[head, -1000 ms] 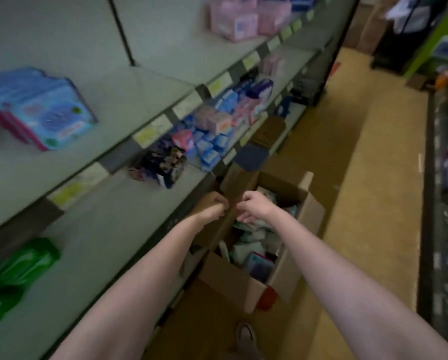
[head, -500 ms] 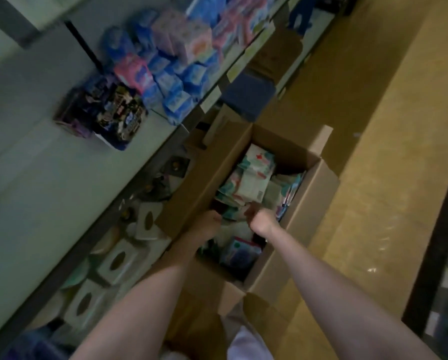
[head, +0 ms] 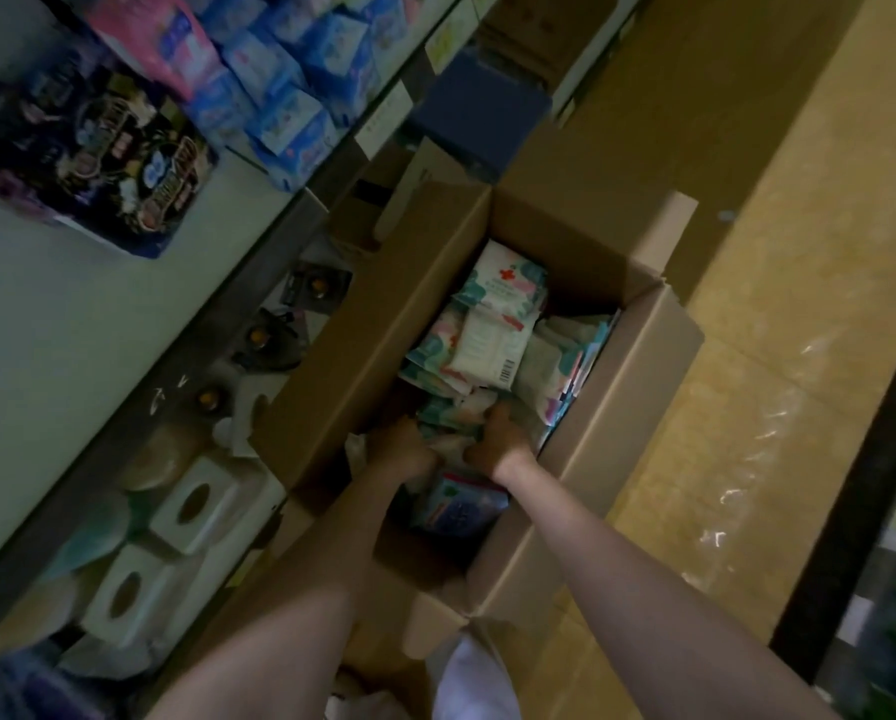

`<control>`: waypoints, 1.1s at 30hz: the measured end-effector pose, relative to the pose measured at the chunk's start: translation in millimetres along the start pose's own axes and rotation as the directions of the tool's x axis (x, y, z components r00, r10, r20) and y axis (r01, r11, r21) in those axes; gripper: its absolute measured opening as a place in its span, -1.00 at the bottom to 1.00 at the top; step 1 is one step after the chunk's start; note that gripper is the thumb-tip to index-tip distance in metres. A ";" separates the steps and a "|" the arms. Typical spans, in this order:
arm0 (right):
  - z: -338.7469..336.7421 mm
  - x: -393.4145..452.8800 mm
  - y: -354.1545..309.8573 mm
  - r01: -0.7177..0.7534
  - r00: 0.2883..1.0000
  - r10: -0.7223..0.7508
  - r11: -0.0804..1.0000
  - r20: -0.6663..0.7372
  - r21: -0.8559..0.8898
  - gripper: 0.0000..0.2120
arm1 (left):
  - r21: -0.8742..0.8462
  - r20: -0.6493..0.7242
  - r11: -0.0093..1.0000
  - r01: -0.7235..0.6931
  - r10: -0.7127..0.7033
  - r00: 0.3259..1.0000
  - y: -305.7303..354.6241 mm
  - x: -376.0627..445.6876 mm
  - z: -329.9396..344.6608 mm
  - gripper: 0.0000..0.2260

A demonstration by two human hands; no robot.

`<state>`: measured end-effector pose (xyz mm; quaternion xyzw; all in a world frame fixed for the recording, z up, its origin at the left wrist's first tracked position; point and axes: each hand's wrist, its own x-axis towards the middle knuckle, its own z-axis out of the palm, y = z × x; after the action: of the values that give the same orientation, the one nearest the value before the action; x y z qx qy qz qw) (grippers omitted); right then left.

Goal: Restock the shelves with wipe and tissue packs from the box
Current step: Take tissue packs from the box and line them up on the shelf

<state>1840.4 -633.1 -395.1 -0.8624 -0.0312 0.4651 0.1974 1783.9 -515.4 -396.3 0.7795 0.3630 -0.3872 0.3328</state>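
An open cardboard box (head: 638, 407) stands on the floor beside the shelves, filled with several wipe and tissue packs (head: 492, 335). Both my hands are down inside it. My left hand (head: 404, 449) and my right hand (head: 503, 439) curl around the two sides of a pale pack (head: 456, 415) lying in the pile. A blue pack (head: 456, 511) lies just below my wrists. The pack's underside and my fingertips are hidden.
The pale shelf (head: 71, 324) on the left carries a dark purple pack (head: 108, 163) and several blue and pink packs (head: 289, 85). White tissue boxes (head: 191, 506) sit on the shelf below. Yellow floor (head: 778, 304) runs to the right of the box.
The view dropped from the shelves to the box. Both hands went from above the box down into it and closed around a pack.
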 end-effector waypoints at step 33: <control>-43.5 -267.3 -123.0 0.366 0.903 -0.310 0.918 -0.298 0.153 -0.72 | -0.289 -0.357 0.822 -0.490 0.383 0.852 -53.6 -281.9 -131.2 -0.84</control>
<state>1740.6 -596.9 -117.1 -0.8735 -0.1058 0.3034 0.3658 1664.2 -469.7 -108.0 0.8124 0.2827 -0.1088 0.4982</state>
